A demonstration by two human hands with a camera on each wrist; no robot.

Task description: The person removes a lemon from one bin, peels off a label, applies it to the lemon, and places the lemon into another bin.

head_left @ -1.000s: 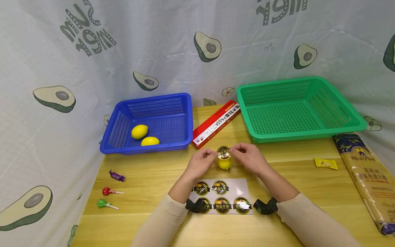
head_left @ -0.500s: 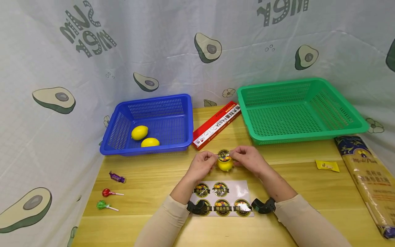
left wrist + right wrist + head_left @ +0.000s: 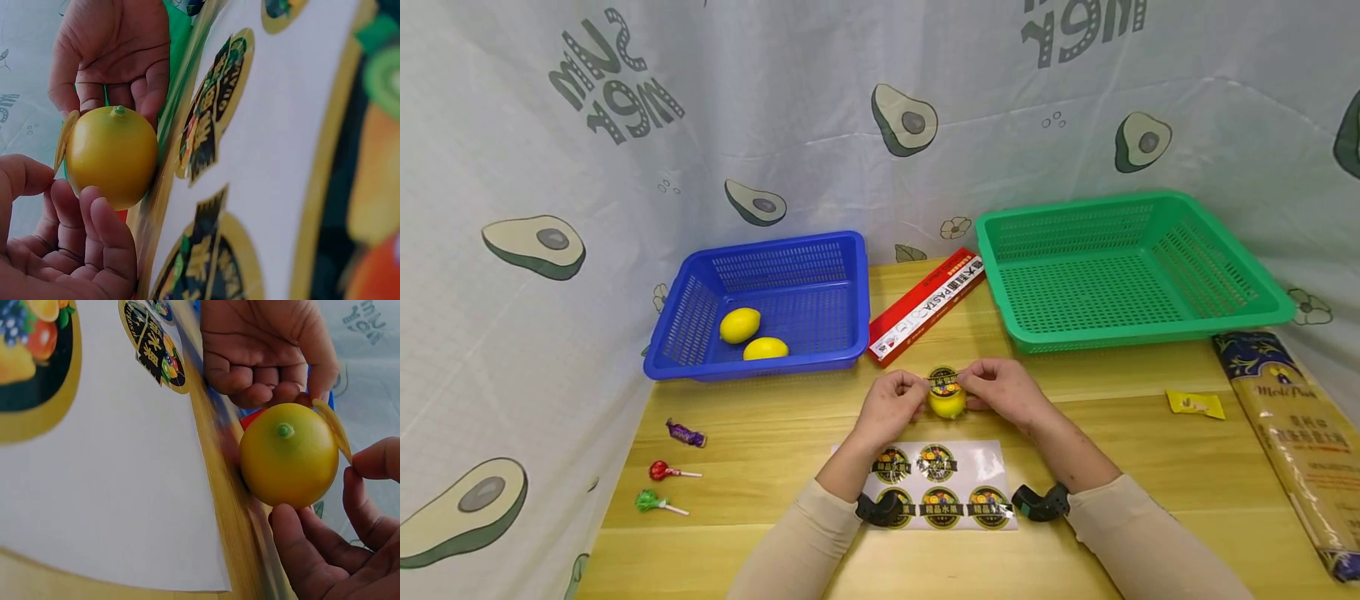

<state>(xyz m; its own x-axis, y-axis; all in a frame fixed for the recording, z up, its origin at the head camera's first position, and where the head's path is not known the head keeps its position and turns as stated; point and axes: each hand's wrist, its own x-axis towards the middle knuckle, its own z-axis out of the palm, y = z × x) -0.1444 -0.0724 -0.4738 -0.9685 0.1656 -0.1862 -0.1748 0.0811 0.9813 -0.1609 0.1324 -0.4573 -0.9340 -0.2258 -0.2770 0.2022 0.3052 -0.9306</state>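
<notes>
A yellow lemon point(image 3: 948, 406) stands on the table between the two hands, its green-tipped end facing the person. Over its far upper side lies a round black-and-gold fruit sticker point(image 3: 943, 382). My left hand point(image 3: 891, 407) pinches the sticker's left edge between thumb and index finger, and my right hand point(image 3: 1006, 392) pinches the right edge the same way. In the left wrist view the sticker point(image 3: 63, 142) stands edge-on against the lemon point(image 3: 112, 156). The other fingers of both hands curl close beside the fruit; in the right wrist view, fingertips reach the lemon point(image 3: 290, 462).
A white sheet point(image 3: 985, 458) with several stickers lies under the wrists. Behind are a blue basket point(image 3: 760, 367) with two lemons, a red pasta box point(image 3: 925, 308) and a green basket point(image 3: 1135, 333). Sweets point(image 3: 685, 433) lie left; a yellow-wrapped candy point(image 3: 1195, 404) and noodle pack point(image 3: 1292, 433) lie right.
Both hands have come slightly down and nearer the person with the sticker, which now lies closer over the lemon. The whole head view has shifted a little.
</notes>
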